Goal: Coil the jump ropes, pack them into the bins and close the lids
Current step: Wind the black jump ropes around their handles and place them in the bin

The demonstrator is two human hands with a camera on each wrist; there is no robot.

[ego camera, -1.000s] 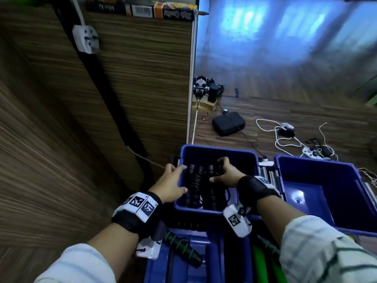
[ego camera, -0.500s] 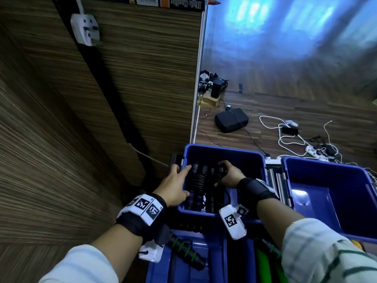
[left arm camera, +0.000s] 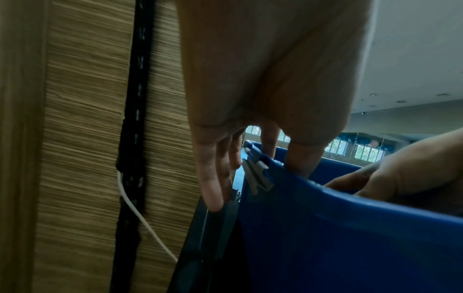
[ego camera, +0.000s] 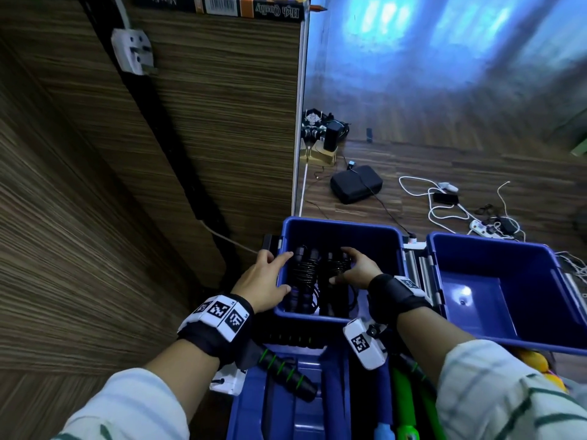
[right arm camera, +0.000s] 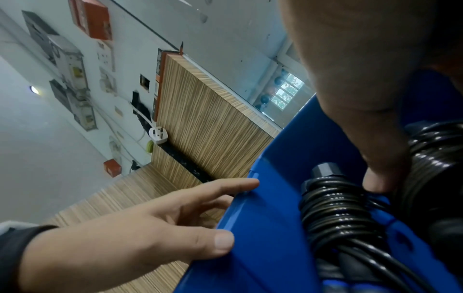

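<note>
An open blue bin (ego camera: pixel 340 224) holds two coiled black jump ropes side by side. My left hand (ego camera: pixel 276 274) rests on the bin's left rim with fingers fairly straight, the thumb on the rim edge and the index tip near the left coil (ego camera: pixel 306 268). In the left wrist view the left hand (left arm camera: pixel 250 99) straddles the bin wall (left arm camera: pixel 325 228). My right hand (ego camera: pixel 352 266) is inside the bin, fingers curled over the right coil (ego camera: pixel 332 265). The right wrist view shows its thumb between the left coil (right arm camera: pixel 333 208) and the right coil (right arm camera: pixel 435 150).
A second open blue bin (ego camera: pixel 489 246), empty, stands to the right, with grey lid slats (ego camera: pixel 419 265) between the two. Nearer me lie a black handle with green stripes (ego camera: pixel 286 373) and green handles (ego camera: pixel 403 401). A wooden panel (ego camera: pixel 158 185) stands close on the left. Cables and a black case (ego camera: pixel 355 185) lie beyond.
Both hands stay at the bin. The left index finger has stretched a little further over the rim toward the left coil. The right hand keeps hold of the right coil.
</note>
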